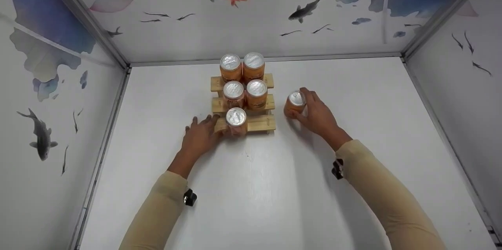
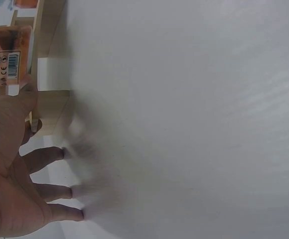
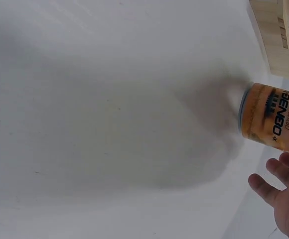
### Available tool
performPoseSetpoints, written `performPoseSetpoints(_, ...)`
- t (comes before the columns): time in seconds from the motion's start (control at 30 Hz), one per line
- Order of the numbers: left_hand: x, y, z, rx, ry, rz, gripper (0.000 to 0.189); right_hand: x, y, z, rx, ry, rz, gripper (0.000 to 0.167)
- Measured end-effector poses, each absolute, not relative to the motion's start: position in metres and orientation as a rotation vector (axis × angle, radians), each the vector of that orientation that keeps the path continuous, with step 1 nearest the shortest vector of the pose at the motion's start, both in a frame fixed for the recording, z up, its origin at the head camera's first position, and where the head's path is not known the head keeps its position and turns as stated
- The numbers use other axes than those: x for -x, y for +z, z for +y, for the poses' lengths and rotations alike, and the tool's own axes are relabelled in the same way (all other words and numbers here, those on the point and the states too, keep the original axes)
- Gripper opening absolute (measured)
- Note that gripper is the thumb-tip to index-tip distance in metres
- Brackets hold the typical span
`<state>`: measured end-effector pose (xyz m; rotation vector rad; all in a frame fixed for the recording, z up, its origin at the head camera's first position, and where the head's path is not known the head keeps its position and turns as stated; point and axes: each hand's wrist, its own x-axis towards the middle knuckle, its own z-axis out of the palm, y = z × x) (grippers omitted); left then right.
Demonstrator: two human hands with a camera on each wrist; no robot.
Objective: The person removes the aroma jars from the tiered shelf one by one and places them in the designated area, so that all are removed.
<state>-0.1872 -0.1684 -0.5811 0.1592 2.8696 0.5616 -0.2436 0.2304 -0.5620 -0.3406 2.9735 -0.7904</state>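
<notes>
A stepped wooden rack [image 1: 262,123] stands on the white table, bearing several orange cans with silver lids. Two cans are on the back step, two on the middle one, and a single can [image 1: 236,119] is on the front step. My left hand [image 1: 199,136] grips the left end of the front step between thumb and index finger, its other fingers spread toward the table. To the right of the rack, my right hand [image 1: 319,114] holds another orange can [image 3: 269,117] upright between thumb and fingers. Dark lettering shows on that can, and some fingers stick out free beside it.
White panels with painted fish enclose the table [image 1: 251,187] at the back [image 1: 266,34] and on both sides. The rack's back step is close to the back panel. A small black device [image 1: 190,197] sits at each sleeve cuff.
</notes>
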Motion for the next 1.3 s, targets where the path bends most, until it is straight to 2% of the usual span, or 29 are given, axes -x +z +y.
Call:
performPoseSetpoints(0.43,0.188,-0.586,-0.169,-0.135,0.630,2.852,0.068,0.234,-0.543,0.219,0.612,-0.704,3.167,0.070)
performPoseSetpoints(0.67,0.185,-0.585,-0.169,-0.110,0.666,2.843,0.070,0.228,-0.538,0.203,0.804,-0.719,3.185,0.069)
performPoseSetpoints(1.0,0.186,-0.580,-0.169,-0.122,0.689,2.827,0.070,0.218,-0.533,0.180,0.911,-0.670,3.123,0.070)
performPoseSetpoints(1.3,0.187,-0.584,-0.169,-0.131,0.665,2.840,0.070,0.207,-0.538,0.159,1.014,-0.700,3.057,0.064)
